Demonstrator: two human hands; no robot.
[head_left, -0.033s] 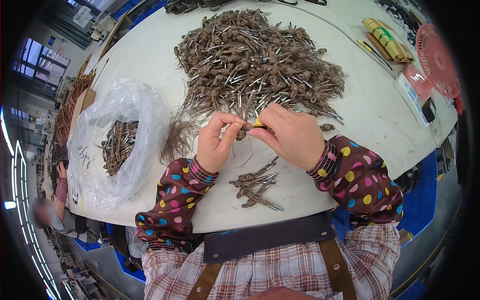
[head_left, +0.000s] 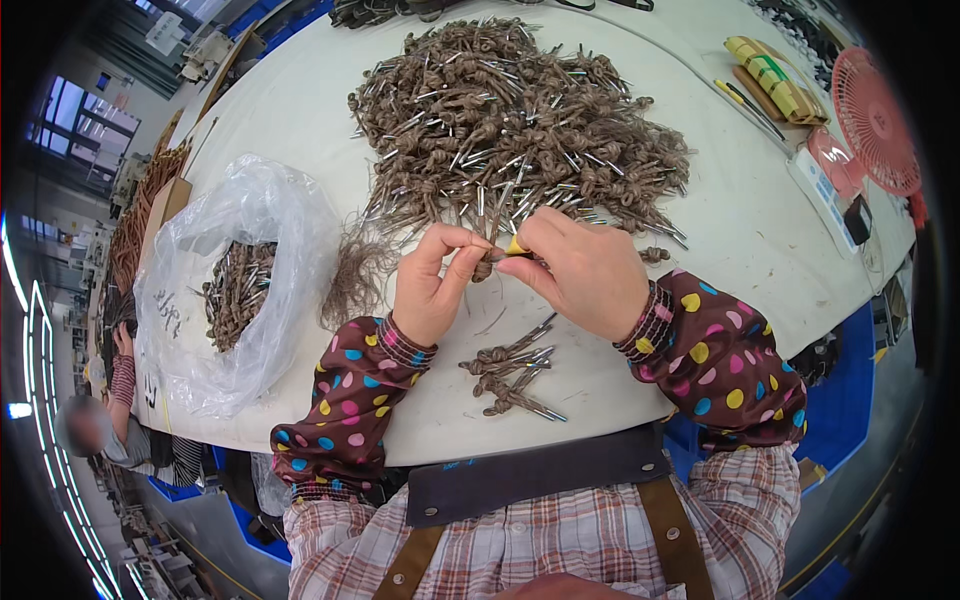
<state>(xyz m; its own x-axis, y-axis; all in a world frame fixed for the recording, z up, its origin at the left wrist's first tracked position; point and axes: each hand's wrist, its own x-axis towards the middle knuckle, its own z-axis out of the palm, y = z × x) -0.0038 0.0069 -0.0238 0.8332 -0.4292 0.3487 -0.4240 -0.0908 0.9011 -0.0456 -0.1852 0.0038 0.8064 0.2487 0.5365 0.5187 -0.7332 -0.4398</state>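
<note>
At the near edge of a big pile of knotted brown cords with silvery metal tips (head_left: 520, 130), both hands meet over one such cord (head_left: 483, 268). My left hand (head_left: 432, 285) is closed, thumb and forefinger pinching the cord's end. My right hand (head_left: 590, 275) is wrapped round a small tool with a yellow part (head_left: 516, 245), mostly hidden by the fingers; its dark tip meets the cord close to the left fingertips. Nearer to me, several knotted cords (head_left: 510, 372) lie together on the white table (head_left: 600, 380).
Left of my hands is a clear plastic bag (head_left: 290, 200) with more knotted cords (head_left: 240, 295) inside. A tuft of loose brown threads (head_left: 358, 275) lies beside it. A pink fan (head_left: 875, 120) and a yellow package (head_left: 775, 80) are at the far right. Another person (head_left: 95, 430) works at far left.
</note>
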